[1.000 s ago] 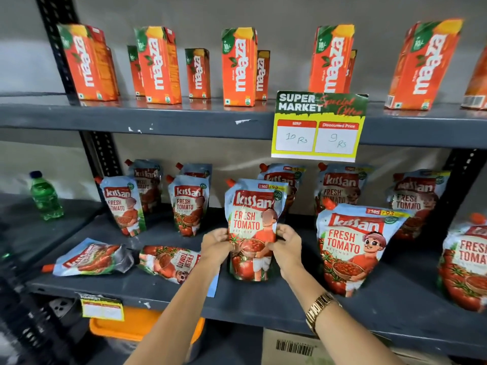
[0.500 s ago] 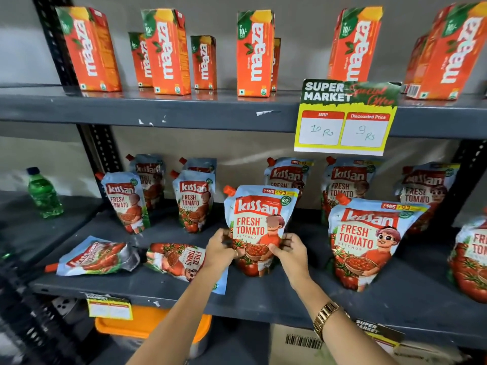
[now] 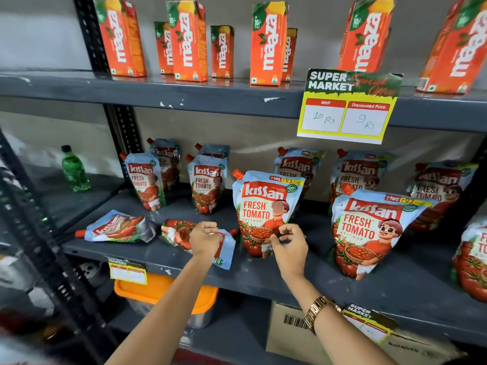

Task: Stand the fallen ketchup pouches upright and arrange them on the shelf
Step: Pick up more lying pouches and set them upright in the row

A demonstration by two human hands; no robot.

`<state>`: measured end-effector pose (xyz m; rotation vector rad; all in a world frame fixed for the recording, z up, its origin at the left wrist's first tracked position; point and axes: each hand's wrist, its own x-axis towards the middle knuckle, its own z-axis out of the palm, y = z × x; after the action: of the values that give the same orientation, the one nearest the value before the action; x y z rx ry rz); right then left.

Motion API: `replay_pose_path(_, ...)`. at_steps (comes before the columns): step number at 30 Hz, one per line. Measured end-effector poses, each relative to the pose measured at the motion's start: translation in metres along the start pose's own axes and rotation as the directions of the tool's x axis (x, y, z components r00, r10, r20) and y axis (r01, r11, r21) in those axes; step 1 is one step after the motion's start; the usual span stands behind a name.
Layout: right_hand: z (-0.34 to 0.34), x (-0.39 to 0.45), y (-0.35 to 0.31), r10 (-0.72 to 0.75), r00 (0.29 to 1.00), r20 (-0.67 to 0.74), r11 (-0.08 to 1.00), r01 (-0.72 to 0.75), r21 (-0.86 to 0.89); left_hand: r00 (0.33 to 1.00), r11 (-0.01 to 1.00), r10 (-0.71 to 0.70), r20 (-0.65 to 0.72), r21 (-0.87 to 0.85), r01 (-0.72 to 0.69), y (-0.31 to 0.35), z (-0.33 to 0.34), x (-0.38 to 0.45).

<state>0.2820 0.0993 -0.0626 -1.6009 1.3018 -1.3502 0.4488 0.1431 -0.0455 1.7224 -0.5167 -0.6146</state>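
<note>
Grey metal shelf (image 3: 263,275): upright Kissan "Fresh Tomato Ketchup" pouch (image 3: 264,204) touching right hand (image 3: 290,246) fingertips, loosely curled, empty. Left hand (image 3: 205,238), fingers curled closed, over fallen pouch (image 3: 179,233); second fallen pouch (image 3: 118,229) beyond. Maaza cartons (image 3: 266,43) above.

Grey metal shelf (image 3: 263,275) holds ketchup pouches: one upright pouch (image 3: 266,206) at centre front, right hand (image 3: 290,246) with fingers curled at its lower right edge, apparently touching, grip not clearly closed. Left hand (image 3: 207,238) loosely fisted over a fallen pouch (image 3: 176,230) lying flat just left of it; whether it touches is unclear, and another fallen pouch (image 3: 118,227) lies further left. More pouches stand behind and to the right, juice cartons (image 3: 266,43) on the upper shelf, price sign (image 3: 345,109) hanging from its edge, green bottle (image 3: 73,169) at far left.
</note>
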Motion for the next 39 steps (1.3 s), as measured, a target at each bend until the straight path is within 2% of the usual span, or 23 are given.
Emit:
replay_pose_path(3, 0.002, -0.004, -0.006, -0.013, 0.999, 0.046, 1.0, 0.012, 0.018, 0.999, 1.0, -0.022, -0.031, 0.0, 0.022, 0.0, -0.014, -0.004)
replay_pose_path(7, 0.007, -0.012, -0.014, -0.04, 0.992, 0.121, 0.999, 0.038, 0.018, 0.984, 0.998, -0.058, -0.171, -0.027, 0.054, -0.001, -0.033, -0.011)
replay_pose_path(14, 0.018, -0.031, -0.02, -0.011, 0.96, 0.279, 0.998, -0.008, 0.066, 0.958, 0.999, -0.052, -0.282, -0.019, 0.049, 0.002, -0.06, -0.027)
replay_pose_path(18, 0.031, -0.048, -0.022, 0.019, 0.927, 0.374, 0.998, -0.039, 0.046, 0.954, 1.0, -0.028, -0.299, -0.014, 0.025, 0.006, -0.073, -0.028)
replay_pose_path(22, 0.048, -0.055, -0.028, -0.007, 0.898, 0.439, 1.0, 0.015, -0.014, 0.957, 1.0, 0.019, -0.29, 0.008, -0.017, 0.009, -0.083, -0.017)
replay_pose_path(26, 0.068, -0.061, -0.032, 0.02, 0.87, 0.493, 0.992, 0.045, -0.118, 0.965, 0.978, 0.117, -0.236, 0.195, -0.07, 0.007, -0.091, -0.004)
replay_pose_path(30, 0.087, -0.061, -0.039, -0.044, 0.859, 0.511, 0.955, 0.187, -0.231, 0.98, 0.958, 0.135, -0.147, 0.273, -0.091, 0.005, -0.096, 0.013)
replay_pose_path(35, 0.108, -0.059, -0.037, -0.019, 0.823, 0.568, 0.883, 0.281, -0.377, 0.993, 0.934, 0.095, 0.069, 0.339, -0.113, 0.004, -0.1, 0.039)
replay_pose_path(39, 0.11, -0.059, -0.034, -0.018, 0.789, 0.614, 0.8, 0.38, -0.465, 0.987, 0.92, 0.062, 0.151, 0.376, -0.115, -0.001, -0.104, 0.051)
